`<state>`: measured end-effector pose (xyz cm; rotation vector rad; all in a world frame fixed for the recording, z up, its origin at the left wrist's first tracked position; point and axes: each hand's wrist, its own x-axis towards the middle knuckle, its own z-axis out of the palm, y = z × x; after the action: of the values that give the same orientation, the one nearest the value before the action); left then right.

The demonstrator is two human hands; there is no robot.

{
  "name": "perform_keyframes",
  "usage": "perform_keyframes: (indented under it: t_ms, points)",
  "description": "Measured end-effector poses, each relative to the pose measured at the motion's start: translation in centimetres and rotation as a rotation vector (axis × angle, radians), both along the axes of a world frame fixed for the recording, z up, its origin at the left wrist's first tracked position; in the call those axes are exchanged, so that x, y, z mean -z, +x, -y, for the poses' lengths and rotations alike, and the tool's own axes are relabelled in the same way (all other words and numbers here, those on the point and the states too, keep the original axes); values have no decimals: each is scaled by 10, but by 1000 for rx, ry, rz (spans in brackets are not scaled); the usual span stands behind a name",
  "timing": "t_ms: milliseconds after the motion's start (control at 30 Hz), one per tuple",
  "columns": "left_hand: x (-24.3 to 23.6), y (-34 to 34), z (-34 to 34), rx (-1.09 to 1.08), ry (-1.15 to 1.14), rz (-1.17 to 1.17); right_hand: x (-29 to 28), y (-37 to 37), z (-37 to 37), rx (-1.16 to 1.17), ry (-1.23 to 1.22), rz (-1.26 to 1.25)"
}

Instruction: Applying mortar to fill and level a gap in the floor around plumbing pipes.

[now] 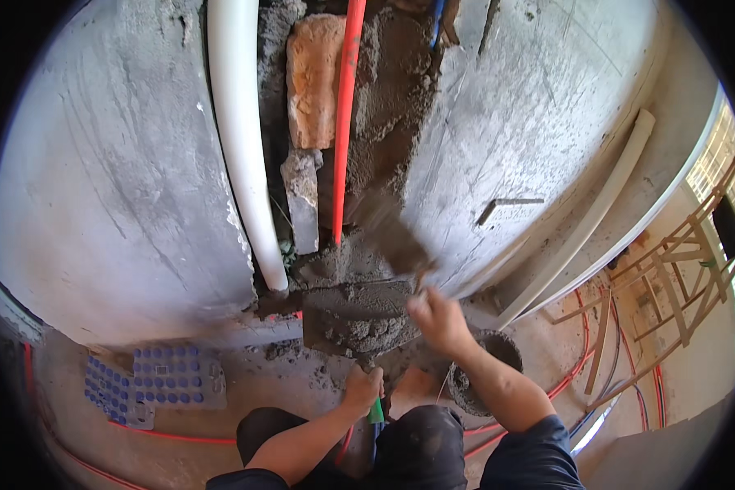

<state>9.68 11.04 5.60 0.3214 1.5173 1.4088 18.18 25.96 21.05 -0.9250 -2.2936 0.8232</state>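
My left hand [361, 387] is closed around the green handle [376, 411] of a flat mortar hawk [312, 320]. Grey wet mortar [367, 333] is heaped on its plate, which sits against the foot of the wall. My right hand [439, 321] grips a trowel [396, 241], blurred by motion, just above the hawk at the open channel. Inside that channel, a red pipe [346, 114] runs upright beside a piece of orange brick [314, 90]. Fresh mortar [384, 106] coats the channel's right side. A thick white pipe [238, 131] stands along its left edge.
A bucket [516, 351] with mortar stands beside my right forearm. Plastic sheets with blue round caps [171, 376] lie on the floor at left. Red tubing [576, 371] crosses the floor. Farther right are another white pipe [592, 224] and a wooden frame [674, 294].
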Motion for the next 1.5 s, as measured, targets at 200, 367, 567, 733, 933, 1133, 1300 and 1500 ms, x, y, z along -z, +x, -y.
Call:
perform_keyframes:
  t_ms: [200, 367, 567, 733, 933, 1133, 1300, 1500]
  points:
    - [2, 12, -1, 57, -52, -51, 62, 99, 4, 91, -242, 385]
    - [31, 28, -6, 115, -77, -108, 69, 157, -1, 130, -287, 327]
    - [48, 39, -14, 117, -14, -180, 104, 172, 1, -131, 106, 424]
    - [68, 35, -5, 184, 142, -511, 128, 173, -11, -294, 421, 494]
    - [-10, 0, 3, 353, 205, -906, 133, 163, -71, -306, 705, 273]
    - [-81, -43, 20, 471, 42, -1262, 91, 110, -95, -267, 901, 10]
    - [-122, -62, 28, 480, -115, -1521, 48, 60, -110, -283, 1005, -202]
    - [-98, -71, 43, 485, -201, -1439, -29, -12, -85, -259, 818, -480]
